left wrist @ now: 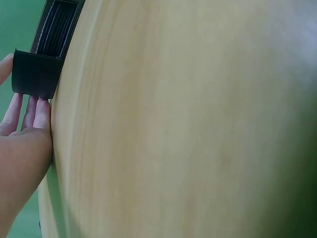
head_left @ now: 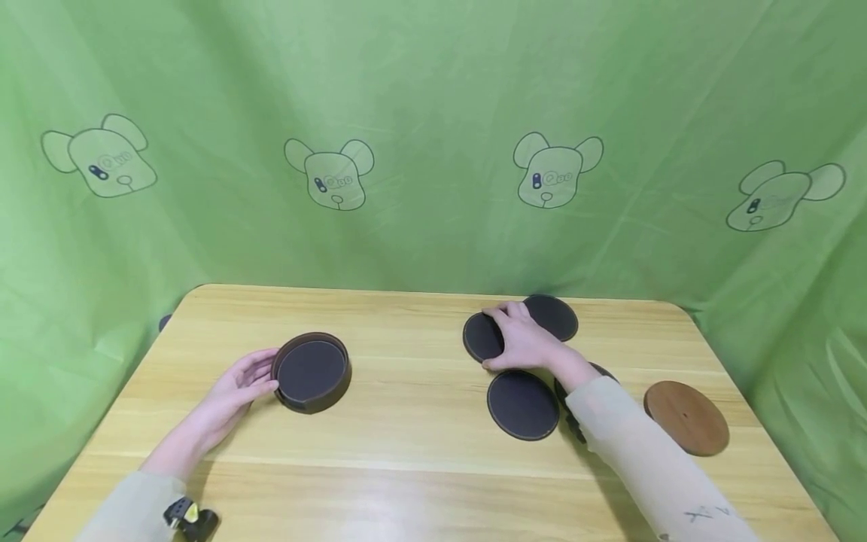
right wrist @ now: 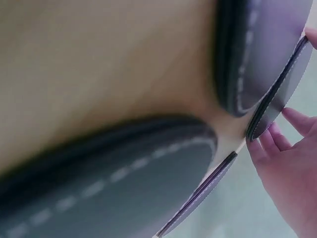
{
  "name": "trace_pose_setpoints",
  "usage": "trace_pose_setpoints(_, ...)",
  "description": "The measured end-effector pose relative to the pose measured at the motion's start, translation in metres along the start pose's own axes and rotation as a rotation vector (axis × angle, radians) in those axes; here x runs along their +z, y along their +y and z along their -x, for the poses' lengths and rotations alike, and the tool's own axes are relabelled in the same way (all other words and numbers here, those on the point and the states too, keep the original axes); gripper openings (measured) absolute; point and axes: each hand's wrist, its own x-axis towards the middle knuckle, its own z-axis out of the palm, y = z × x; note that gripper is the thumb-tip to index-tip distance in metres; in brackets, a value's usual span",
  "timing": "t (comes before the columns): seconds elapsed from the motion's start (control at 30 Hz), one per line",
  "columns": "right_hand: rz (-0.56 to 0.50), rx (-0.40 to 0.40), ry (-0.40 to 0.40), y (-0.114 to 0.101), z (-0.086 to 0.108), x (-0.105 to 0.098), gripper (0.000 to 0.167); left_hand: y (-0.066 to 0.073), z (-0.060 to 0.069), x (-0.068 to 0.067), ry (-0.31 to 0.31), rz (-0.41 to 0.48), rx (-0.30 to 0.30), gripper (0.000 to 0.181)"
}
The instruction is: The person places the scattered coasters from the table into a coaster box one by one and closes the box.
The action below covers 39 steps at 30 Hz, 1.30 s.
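A green curtain (head_left: 433, 241) hangs beyond a round, dark holder (head_left: 335, 397) standing on a pale wood-grained worktop (head_left: 406, 452), while a light sleeve (head_left: 653, 467) reaches in to the holder's right. At the holder's left side, a left hand (head_left: 233, 391) grips the wall between thumb and fingertips. Well to the right of the holder and slightly farther from the person, a right hand (head_left: 524, 342) pinches a stitched disc (head_left: 478, 340) by its rim; whether it is lifted off the worktop, the views do not settle. That sideways gap looks decisive: the left hand is the nearer one to the holder, the right hand has the disc, and the disc, being round, offers no long axis to line up. Its face is dark and flat, its edge black, with pale thread around the rim. Farther right of the holder lie a far dark disc (head_left: 554, 320), a near dark disc (head_left: 523, 405), a half-hidden disc (head_left: 601, 369) behind the sleeve and, farthest out, a brown disc (head_left: 686, 418) with a small central dot.
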Motion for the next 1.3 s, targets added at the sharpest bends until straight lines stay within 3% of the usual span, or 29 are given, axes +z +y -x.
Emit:
trace_pose_setpoints(0.83, -0.043, -0.019, -0.013, -0.035, -0.018, -0.004, 0.099, -0.002, 0.001, -0.002, -0.007, 0.018, 0.017, 0.057)
trace_pose_setpoints(1.3, -0.053, -0.095, 0.015, -0.061, -0.029, -0.001, 0.099, -0.002, 0.000, -0.001, -0.009, 0.008, 0.010, 0.062)
